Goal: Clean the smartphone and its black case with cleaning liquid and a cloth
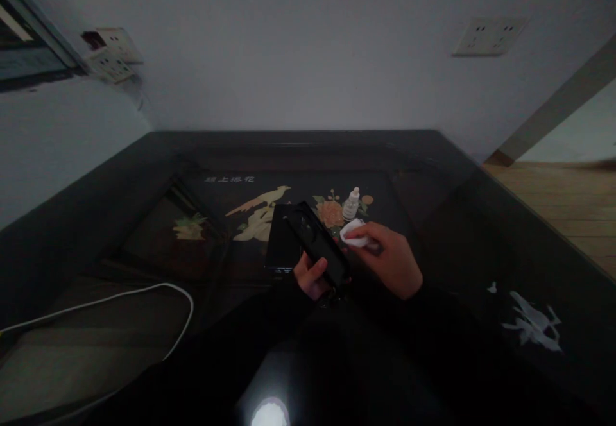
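Observation:
My left hand [312, 277] grips a black phone [317, 243] by its lower end, tilted with the camera side up. My right hand [392, 256] pinches a small white pad [353, 232] just to the right of the phone. A small clear bottle with a white cap [351, 204] stands upright on the dark table [433, 221] beyond the right hand. Under the phone lies a flat black rectangle [280, 243] on the table.
The dark lacquered tabletop carries an inlaid bird and flower picture [262, 211]. A white cable [144, 291] loops over its near left part. White scraps [532, 323] lie at the right. Wall sockets [488, 34] sit above, and wooden floor [568, 201] shows at the right.

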Motion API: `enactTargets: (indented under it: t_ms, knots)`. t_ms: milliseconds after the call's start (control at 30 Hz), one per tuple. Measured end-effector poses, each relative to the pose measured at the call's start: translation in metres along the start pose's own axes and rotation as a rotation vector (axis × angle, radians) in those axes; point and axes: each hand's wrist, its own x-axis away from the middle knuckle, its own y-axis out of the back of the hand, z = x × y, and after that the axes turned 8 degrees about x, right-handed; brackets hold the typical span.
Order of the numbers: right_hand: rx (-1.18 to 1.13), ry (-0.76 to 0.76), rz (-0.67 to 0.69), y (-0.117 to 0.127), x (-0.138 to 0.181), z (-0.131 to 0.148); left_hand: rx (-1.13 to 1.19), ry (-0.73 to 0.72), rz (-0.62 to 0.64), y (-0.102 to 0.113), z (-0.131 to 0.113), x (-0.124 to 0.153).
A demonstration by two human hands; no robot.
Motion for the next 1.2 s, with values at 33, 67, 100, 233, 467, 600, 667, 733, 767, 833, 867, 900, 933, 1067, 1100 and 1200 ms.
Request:
enactTargets:
  t_ms: [33,67,100,233,467,600,667,733,767,833,867,900,933,1067,1100,1200]
  knots:
    - [0.008,-0.01,0.018,-0.003,0.0,-0.002,-0.007,-0.035,0.004,-0.001,0.0,0.001]
    - [0.03,-0.007,0.042,-0.007,0.002,-0.004,-0.019,-0.078,0.005,-0.002,0.0,0.001]
    - [0.064,-0.002,0.068,-0.011,0.004,-0.005,-0.034,-0.113,0.001,-0.003,0.0,0.001]
    - [0.234,0.011,0.128,-0.024,0.013,-0.005,-0.096,-0.171,-0.015,-0.002,0.002,-0.001]
    - [0.292,0.067,0.134,-0.025,0.007,-0.003,-0.166,-0.231,0.016,0.002,0.009,-0.002]
    - [0.29,0.081,0.082,-0.034,-0.019,0.01,-0.25,-0.2,0.037,0.01,0.012,-0.001]
    - [0.3,0.102,0.048,-0.039,-0.035,0.018,-0.361,-0.211,0.077,0.017,0.011,-0.002]
    - [0.319,0.127,0.013,-0.043,-0.046,0.025,-0.453,-0.206,0.109,0.023,0.011,-0.005]
    - [0.332,0.137,0.001,-0.044,-0.049,0.027,-0.476,-0.205,0.119,0.026,0.011,-0.006]
    - [0.356,0.144,-0.002,-0.045,-0.048,0.027,-0.48,-0.227,0.13,0.03,0.013,-0.009]
    - [0.367,0.143,0.007,-0.044,-0.044,0.025,-0.471,-0.242,0.134,0.031,0.014,-0.011]
    - [0.375,0.141,0.022,-0.043,-0.039,0.022,-0.459,-0.256,0.136,0.032,0.016,-0.012]
    - [0.379,0.14,0.041,-0.041,-0.032,0.018,-0.438,-0.275,0.13,0.032,0.017,-0.013]
    - [0.384,0.14,0.102,-0.026,-0.001,0.002,-0.288,-0.358,0.099,0.027,0.02,-0.015]
    - [0.385,0.139,0.111,-0.022,0.006,0.0,-0.253,-0.352,0.112,0.026,0.02,-0.015]
    - [0.39,0.113,0.126,-0.015,0.021,-0.005,-0.222,-0.325,0.153,0.023,0.019,-0.015]
